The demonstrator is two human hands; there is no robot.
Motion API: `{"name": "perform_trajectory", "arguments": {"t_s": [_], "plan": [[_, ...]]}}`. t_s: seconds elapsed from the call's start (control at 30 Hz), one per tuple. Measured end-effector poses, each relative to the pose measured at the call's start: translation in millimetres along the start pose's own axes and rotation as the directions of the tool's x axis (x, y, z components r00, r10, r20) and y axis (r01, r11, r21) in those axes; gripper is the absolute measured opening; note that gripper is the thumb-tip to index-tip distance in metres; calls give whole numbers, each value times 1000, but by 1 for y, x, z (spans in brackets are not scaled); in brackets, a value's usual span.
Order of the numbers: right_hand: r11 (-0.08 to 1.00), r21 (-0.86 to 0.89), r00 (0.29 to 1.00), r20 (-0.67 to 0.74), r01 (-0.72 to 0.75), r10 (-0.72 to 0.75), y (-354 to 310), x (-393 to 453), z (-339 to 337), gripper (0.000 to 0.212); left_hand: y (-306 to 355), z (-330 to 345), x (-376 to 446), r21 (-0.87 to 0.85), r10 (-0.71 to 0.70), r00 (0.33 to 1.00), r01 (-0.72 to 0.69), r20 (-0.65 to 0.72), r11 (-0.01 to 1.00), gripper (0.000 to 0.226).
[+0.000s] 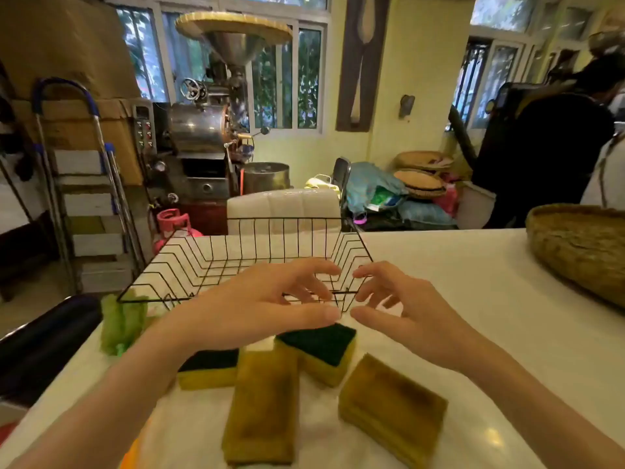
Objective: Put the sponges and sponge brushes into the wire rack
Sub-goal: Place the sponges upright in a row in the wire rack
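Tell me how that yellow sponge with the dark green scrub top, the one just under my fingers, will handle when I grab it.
The sponge looks like soft foam, so it is probably light and will squash under a firm pinch. Its dark scrub face looks rough, so slipping seems unlikely. Being blocky and flat-sided, it should not roll, though it leans on a brown sponge and may shift that.

Nothing to read here: no words, brands or numbers come through. The control panel (pixel 143 128) on the roasting machine (pixel 203 130) shows buttons, but any markings are too blurred.
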State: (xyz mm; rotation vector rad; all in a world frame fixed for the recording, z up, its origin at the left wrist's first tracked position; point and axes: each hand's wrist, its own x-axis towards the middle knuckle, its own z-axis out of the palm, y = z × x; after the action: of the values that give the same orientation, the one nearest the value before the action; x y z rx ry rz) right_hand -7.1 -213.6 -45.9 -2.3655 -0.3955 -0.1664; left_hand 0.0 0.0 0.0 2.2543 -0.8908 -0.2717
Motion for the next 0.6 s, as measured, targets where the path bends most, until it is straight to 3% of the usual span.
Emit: {"name": "perform_trajectory", "arguments": {"t_s": [0.17, 0.4, 0.6], "plan": [[995, -64, 991, 99, -83, 89, 28, -40, 23, 40, -18, 41, -15, 53, -14, 997, 10, 71, 999, 51], [988, -154, 993, 116, -4, 22, 38, -75, 39, 63, -41, 80, -31, 391, 0, 1000, -10, 23, 920, 70], [944, -329, 994, 105, 25, 10, 36, -80, 44, 69, -59, 89, -35, 446, 0, 999, -14, 32, 895, 71]]}}
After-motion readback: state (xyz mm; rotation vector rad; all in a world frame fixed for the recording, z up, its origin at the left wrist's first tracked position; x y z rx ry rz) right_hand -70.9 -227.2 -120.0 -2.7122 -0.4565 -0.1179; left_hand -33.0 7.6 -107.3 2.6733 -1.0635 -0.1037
